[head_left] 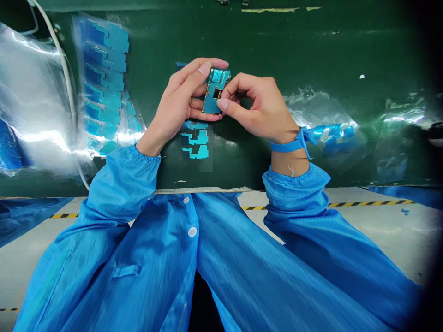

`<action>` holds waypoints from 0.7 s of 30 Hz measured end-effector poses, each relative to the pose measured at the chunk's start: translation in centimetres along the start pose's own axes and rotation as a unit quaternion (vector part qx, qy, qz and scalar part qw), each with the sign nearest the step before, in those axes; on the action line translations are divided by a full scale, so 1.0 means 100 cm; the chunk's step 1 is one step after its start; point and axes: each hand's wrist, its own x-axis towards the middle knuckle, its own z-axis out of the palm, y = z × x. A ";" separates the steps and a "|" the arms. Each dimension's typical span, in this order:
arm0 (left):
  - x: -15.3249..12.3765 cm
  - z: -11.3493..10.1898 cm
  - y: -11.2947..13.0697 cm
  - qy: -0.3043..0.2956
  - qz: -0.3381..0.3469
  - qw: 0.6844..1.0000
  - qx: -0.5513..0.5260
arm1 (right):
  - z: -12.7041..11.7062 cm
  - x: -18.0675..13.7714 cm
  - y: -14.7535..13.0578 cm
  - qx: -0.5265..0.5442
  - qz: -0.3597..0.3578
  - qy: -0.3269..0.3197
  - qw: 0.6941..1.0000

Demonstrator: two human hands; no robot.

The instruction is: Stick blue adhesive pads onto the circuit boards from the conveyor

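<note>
Both hands hold a small blue circuit board [215, 88] above the green mat [311, 55]. My left hand [183, 99] wraps round its left side, thumb along the top edge. My right hand [256, 108] pinches its right edge with thumb and bent fingers. A clear strip with teal die-cut stickers [197, 143] lies on the mat just below the board. A blue wrist strap [294, 144] circles my right wrist.
Sheets of blue stickers [104, 83] lie at the left next to crumpled clear plastic bags [31, 106] and a white cable [65, 78]. More clear film [332, 129] lies at the right. The mat's front edge [207, 189] runs above my blue coat.
</note>
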 end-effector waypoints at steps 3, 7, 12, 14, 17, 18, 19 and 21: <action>0.000 0.000 0.000 0.004 -0.007 1.000 0.007 | 0.000 0.000 -0.001 0.002 0.013 0.001 1.000; 0.000 0.000 0.000 0.007 0.001 1.000 -0.002 | -0.001 0.000 -0.002 0.002 0.014 0.001 1.000; 0.000 0.000 0.001 0.008 -0.015 1.000 0.009 | -0.001 0.000 -0.003 0.000 0.019 -0.003 1.000; 0.000 0.000 0.001 0.010 -0.014 1.000 0.014 | -0.001 -0.001 -0.004 0.004 0.022 -0.003 1.000; 0.000 0.001 0.001 0.011 -0.009 1.000 0.012 | -0.001 -0.001 -0.003 0.018 0.028 -0.005 0.999; -0.001 0.002 0.001 0.012 -0.007 1.000 0.010 | -0.001 -0.001 -0.002 0.026 0.027 -0.006 0.999; -0.001 0.002 0.001 0.012 -0.004 1.000 0.005 | 0.000 0.000 0.000 0.033 0.024 -0.007 0.999; -0.001 0.003 0.000 0.015 0.001 1.000 -0.002 | 0.000 0.000 0.002 0.039 0.010 -0.006 0.999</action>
